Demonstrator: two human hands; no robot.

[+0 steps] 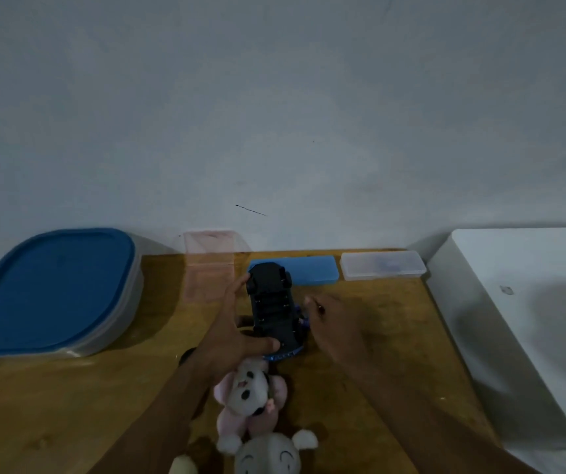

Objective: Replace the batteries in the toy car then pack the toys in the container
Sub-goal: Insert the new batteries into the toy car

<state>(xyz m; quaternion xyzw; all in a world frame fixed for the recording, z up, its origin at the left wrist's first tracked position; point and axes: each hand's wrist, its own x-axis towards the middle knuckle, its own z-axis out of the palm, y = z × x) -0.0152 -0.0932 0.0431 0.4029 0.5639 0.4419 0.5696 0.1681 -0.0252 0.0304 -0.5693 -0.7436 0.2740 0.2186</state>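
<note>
- The big container point(52, 289), blue lid on, sits far left on the counter point(377, 388). Stiff plastic; lift it w/ both hands.
- The soft toys point(251, 395) lie near you. Light and squishy, so grab anywhere.
- The toy car point(271, 302) is belly-up in the middle, battery bay open. Prob. hard and light; hold its sides, not the wheels.
- Your left hand point(237, 323) grips it end to end. Your right hand point(333, 326) is curled just beside it; can't tell if it holds sth.

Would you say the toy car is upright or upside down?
Upside down: the toy car, held by the left hand, shows its black underside.
</note>
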